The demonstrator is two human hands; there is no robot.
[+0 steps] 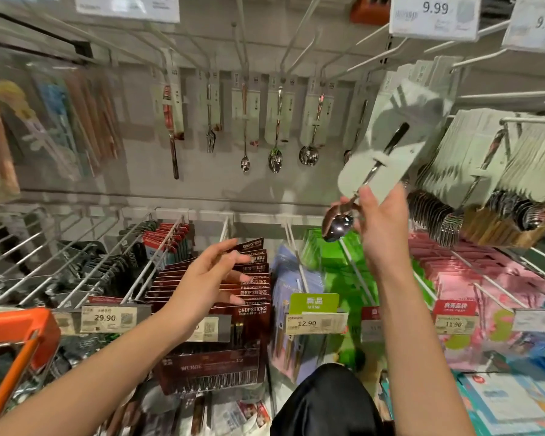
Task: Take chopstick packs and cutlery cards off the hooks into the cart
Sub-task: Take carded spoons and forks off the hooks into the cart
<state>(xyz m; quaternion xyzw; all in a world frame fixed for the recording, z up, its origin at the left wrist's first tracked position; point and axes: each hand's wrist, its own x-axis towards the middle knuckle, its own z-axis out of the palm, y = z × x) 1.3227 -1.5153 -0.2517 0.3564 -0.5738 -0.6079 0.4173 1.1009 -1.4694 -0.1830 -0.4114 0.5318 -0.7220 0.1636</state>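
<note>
Display wall (202, 187): white pegboard, cutlery cards hanging on wire hooks.
Orange-handled cart (16, 328): at far left, where the goods belong.
Dark red chopstick packs (246, 297): stacked on a hook below.
Pale grey spoon card (387, 146): tilted, seemingly off its hook.
Right hand (381, 221): pinches the card's lower end.
Left hand (214, 272): fingers spread, holding nothing, reaching over the chopstick packs.

The spoon (339, 225) pinched by the right hand (378, 221) is polished, mirror-bright metal on a matt pale cutlery card (390, 146) of paper board. The chopstick packs (252, 297) at centre are dark red printed card with a slight sheen. The hooks (302, 33) above are smooth white-coated wire. At lower left, the cart (19, 328) rim is glossy orange plastic.
</note>
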